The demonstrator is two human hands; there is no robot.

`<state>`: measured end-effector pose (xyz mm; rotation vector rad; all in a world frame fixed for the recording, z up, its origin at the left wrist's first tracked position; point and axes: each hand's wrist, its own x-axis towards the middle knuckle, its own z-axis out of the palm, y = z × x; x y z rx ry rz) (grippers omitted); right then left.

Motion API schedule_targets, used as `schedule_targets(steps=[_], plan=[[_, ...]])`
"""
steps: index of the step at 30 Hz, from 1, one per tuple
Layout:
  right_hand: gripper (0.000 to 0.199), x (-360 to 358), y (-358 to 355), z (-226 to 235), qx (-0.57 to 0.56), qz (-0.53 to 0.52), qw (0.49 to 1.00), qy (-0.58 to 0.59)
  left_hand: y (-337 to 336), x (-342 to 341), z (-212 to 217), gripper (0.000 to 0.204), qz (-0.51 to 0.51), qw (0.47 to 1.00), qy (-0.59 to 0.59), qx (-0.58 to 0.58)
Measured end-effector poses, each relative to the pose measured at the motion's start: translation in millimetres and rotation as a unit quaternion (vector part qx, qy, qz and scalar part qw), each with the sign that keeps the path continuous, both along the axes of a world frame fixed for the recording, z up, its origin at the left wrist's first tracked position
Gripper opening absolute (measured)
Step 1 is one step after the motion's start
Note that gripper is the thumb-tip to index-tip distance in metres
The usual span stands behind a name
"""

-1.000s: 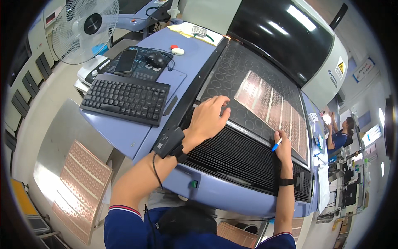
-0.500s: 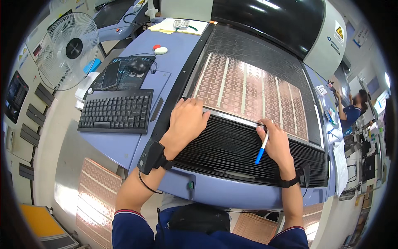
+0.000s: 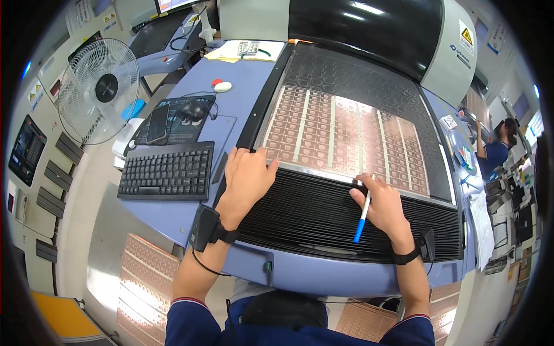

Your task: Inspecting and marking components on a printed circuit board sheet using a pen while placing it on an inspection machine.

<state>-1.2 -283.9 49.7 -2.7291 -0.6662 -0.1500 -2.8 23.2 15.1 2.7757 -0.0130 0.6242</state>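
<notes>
The copper sheet point(image 3: 346, 135) lies flat on the dark perforated bed point(image 3: 352, 75) of the machine, its near edge along the ribbed black strip point(image 3: 323, 216) in front of me. My left hand point(image 3: 247, 176) lies on that near edge, at the left corner, fingers spread and pressing down, closed on nothing. My right hand point(image 3: 384, 205) rests near the right part of the same edge with its grip closed around a pen point(image 3: 363, 214), white in the barrel and blue at the lower end, upper tip close to the sheet.

What worries me is the sheet sliding. It looks thin and smooth, and pressure from one corner only could skew it against the bed's grid. The pen tip could also scratch or mark the copper if my right hand drags. A bent corner seems possible if my fingertips push under the edge instead of on top.

The sheet is a pale reddish-brown rectangle, glossy, divided into columns of small repeated rectangles with light stripes between. The bed beneath is matte black with a pattern of rings and holes. The strip near me is ribbed with fine ridges running left to right. The machine's hood point(image 3: 369, 29) is glossy black with a pale curved casing.

On the blue table point(image 3: 242, 95) to my left are a black keyboard point(image 3: 167, 171), a mouse point(image 3: 193, 108) on a dark pad and a phone point(image 3: 157, 123). A white fan point(image 3: 98, 91) stands beyond.
</notes>
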Motion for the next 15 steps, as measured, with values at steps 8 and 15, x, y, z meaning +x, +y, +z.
schedule_targets(steps=[8, 15], plan=[[0.038, 3.9, -0.5, -12.9, 0.019, 0.01, 0.999, -0.032, 11.8, -7.1, 21.0, 0.034, 0.005, 0.997, 0.066, -0.027], [0.031, 0.7, -21.2, -12.5, 0.085, -0.024, 0.996, 0.026, 52.9, -83.7, 51.0, 0.052, 0.122, 0.989, -0.047, -0.063]])
